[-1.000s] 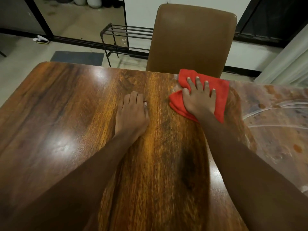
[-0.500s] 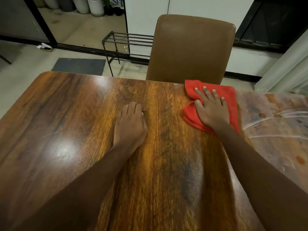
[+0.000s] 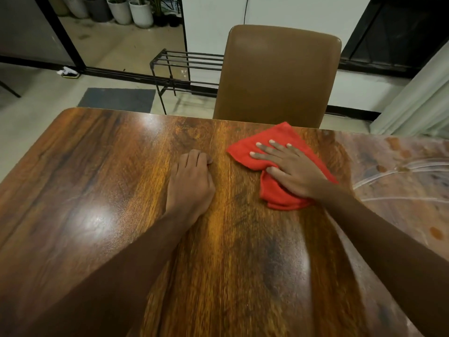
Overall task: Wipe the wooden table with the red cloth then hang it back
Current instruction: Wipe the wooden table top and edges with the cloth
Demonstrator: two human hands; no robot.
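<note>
The red cloth (image 3: 274, 190) lies bunched on the wooden table (image 3: 97, 190) near its far edge, right of centre. My right hand (image 3: 291, 169) presses flat on the cloth with fingers spread and pointing left. My left hand (image 3: 190, 183) rests on the bare wood just left of the cloth, with its fingertips bent down against the surface, holding nothing. Both forearms reach in from the near edge.
A brown leather chair (image 3: 279, 76) stands behind the far edge, right behind the cloth. A clear plastic sheet (image 3: 401, 181) covers the table's right part. A black metal rack (image 3: 187, 69), a grey mat (image 3: 116, 100) and plant pots (image 3: 131, 10) are on the floor beyond.
My right hand has slid the cloth toward me and turned, so its fingers point left instead of away. My left hand stays on the same spot of wood.
</note>
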